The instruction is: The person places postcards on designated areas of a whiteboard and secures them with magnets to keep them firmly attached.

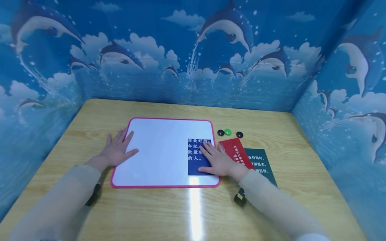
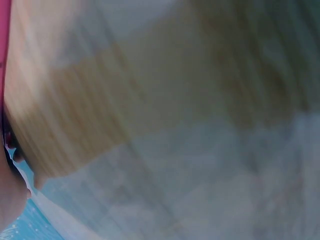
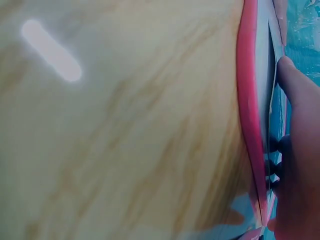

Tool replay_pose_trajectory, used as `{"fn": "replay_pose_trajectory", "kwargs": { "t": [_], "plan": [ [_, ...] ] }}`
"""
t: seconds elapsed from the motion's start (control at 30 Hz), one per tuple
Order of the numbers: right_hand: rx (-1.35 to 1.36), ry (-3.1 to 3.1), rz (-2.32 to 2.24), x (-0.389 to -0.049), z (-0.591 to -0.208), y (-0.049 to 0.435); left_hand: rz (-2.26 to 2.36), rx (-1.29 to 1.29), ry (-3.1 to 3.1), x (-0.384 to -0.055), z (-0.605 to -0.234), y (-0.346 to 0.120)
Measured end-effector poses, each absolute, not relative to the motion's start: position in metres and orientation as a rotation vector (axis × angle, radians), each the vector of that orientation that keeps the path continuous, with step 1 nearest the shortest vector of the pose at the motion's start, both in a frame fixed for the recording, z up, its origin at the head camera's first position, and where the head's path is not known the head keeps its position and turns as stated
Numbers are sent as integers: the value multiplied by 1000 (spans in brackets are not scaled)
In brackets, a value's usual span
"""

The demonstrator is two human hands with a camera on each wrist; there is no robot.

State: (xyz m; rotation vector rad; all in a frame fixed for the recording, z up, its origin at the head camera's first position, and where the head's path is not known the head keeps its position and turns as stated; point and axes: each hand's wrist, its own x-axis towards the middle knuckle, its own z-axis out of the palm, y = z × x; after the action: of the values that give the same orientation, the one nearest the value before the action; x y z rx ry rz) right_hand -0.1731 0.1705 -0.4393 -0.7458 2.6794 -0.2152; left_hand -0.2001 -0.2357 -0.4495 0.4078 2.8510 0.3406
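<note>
A whiteboard with a pink rim lies flat on the wooden table. Across its left edge rests my left hand, fingers straight and spread, thumb over the white surface. My right hand lies with extended fingers on a dark blue card printed with white characters, at the board's right side. Part of the card is hidden under that hand. In the right wrist view, the thumb lies along the card close to the pink rim. Only a sliver of the left hand shows in the left wrist view.
Right of the board, a red card overlaps a dark green card, partly behind my right forearm. Beyond them sit a green disc and two black discs. Blue dolphin-print curtains border the wooden table.
</note>
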Motion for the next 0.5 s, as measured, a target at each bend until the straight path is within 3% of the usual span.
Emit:
{"fn": "replay_pose_trajectory", "kwargs": {
  "t": [0.5],
  "plan": [
    [-642,2908,-347,-194,-413,194,354,409,2848,-199,-448,-235]
  ]
}}
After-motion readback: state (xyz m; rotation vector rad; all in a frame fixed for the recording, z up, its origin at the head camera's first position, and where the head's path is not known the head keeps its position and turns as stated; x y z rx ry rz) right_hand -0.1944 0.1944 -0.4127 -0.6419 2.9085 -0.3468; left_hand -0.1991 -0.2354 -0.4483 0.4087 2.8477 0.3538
